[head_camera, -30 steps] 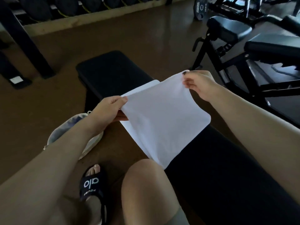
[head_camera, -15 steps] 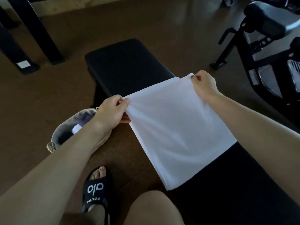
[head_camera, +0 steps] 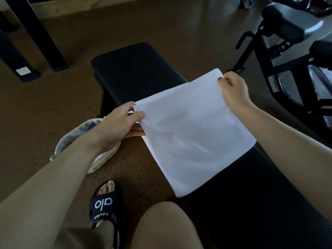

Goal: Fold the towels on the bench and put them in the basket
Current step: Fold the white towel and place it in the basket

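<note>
A: What carries the work?

B: A long black padded table (head_camera: 136, 69), running from the lower right up toward the middle of the view. Its far end is bare; its near end passes under the person's right arm.

A: And the towel?

B: The white towel (head_camera: 194, 133) lies across the table's middle, spread flat and seemingly doubled. Its near left corner hangs past the table's left edge, over the floor.

A: How do the hands stand?

B: The left hand (head_camera: 120, 123) is at the towel's left corner, by the table's left edge: thumb on top, fingers (head_camera: 136, 133) beneath, clamped on the cloth. The right hand (head_camera: 233, 90) pinches the far right corner, near the table's right edge, fingers closed on the fabric and lifting it slightly.

A: The basket?

B: A pale cloth basket (head_camera: 71, 141) sits on the floor just left of the table, partly hidden under the left forearm. I cannot tell what is inside.

A: The room?

B: Dim, with a brown speckled floor (head_camera: 53, 108). Black frame legs (head_camera: 36, 33) stand at the far left, a black machine (head_camera: 287, 51) with padded rests at the right. A foot in a black sandal (head_camera: 104, 205) marked "alo" rests on the floor below the basket, a bare knee (head_camera: 165, 225) beside it.
</note>
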Tool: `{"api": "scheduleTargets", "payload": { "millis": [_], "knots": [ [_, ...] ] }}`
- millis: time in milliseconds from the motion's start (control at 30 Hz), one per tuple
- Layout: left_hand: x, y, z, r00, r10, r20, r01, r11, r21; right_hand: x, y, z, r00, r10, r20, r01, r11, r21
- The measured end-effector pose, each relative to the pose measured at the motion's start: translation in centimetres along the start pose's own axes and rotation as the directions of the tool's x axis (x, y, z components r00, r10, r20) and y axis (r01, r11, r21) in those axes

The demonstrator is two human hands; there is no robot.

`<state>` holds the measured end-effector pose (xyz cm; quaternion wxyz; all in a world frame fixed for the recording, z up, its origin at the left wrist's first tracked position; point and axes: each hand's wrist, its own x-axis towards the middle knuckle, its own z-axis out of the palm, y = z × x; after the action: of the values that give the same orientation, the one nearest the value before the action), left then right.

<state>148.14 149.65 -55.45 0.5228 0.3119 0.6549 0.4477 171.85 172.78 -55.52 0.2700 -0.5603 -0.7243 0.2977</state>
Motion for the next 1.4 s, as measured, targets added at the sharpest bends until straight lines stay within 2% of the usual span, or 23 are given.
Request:
{"api": "scheduleTargets", "payload": {
  "millis": [133,200,267,367,500,667,767,900,1033,1167,1300,1400],
  "knots": [
    [-2.8,2.3,-0.8,0.975,0.155,0.158,-0.145,0.987,-0.073,-2.4,-0.4,-2.8,0.992,-0.096,-0.083,0.105,0.988,0.112],
    [-3.5,3.3,-1.1,0.963,0.223,0.153,-0.198,0.967,-0.159,-2.9,-1.0,-3.7,0.988,-0.126,-0.093,0.138,0.980,0.145],
    [-3.0,3.8,-1.3,0.971,0.230,0.064,-0.212,0.953,-0.215,-2.1,-1.7,-3.7,0.986,-0.126,-0.109,0.142,0.978,0.152],
    [0.2,2.8,-1.5,0.978,0.129,-0.165,-0.165,0.959,-0.230,0.8,-2.2,-1.4,0.996,-0.071,-0.061,0.075,0.995,0.060],
    [3.7,-0.9,-0.8,0.914,-0.021,-0.406,-0.020,0.995,-0.096,3.3,-0.8,3.9,0.995,0.037,0.094,-0.024,0.991,-0.134],
    [4.8,-2.7,-0.8,0.861,-0.037,-0.508,0.019,0.999,-0.041,4.4,0.6,6.7,0.993,0.114,0.035,-0.107,0.978,-0.177],
    [4.9,-2.7,-1.0,0.848,-0.016,-0.530,0.044,0.998,0.041,4.9,0.6,6.3,0.984,0.147,0.099,-0.128,0.976,-0.174],
    [4.6,-2.7,-0.7,0.826,-0.037,-0.563,0.101,0.991,0.083,5.1,0.4,5.0,0.950,0.285,0.131,-0.278,0.958,-0.068],
    [3.2,-1.8,0.0,0.859,-0.101,-0.502,0.156,0.985,0.068,4.1,1.2,3.0,0.920,0.325,0.219,-0.309,0.946,-0.101],
    [0.6,-1.8,1.8,0.949,-0.162,-0.270,0.200,0.972,0.120,1.8,2.9,0.7,0.902,0.301,0.310,-0.282,0.954,-0.104],
    [-1.5,-2.9,4.0,0.954,-0.270,-0.131,0.288,0.947,0.145,-1.0,4.0,-1.8,0.908,0.237,0.344,-0.192,0.968,-0.160],
    [-2.9,-4.3,5.9,0.958,-0.278,-0.078,0.288,0.940,0.185,-3.0,5.0,-3.1,0.936,0.193,0.295,-0.123,0.963,-0.240]
  ]
}}
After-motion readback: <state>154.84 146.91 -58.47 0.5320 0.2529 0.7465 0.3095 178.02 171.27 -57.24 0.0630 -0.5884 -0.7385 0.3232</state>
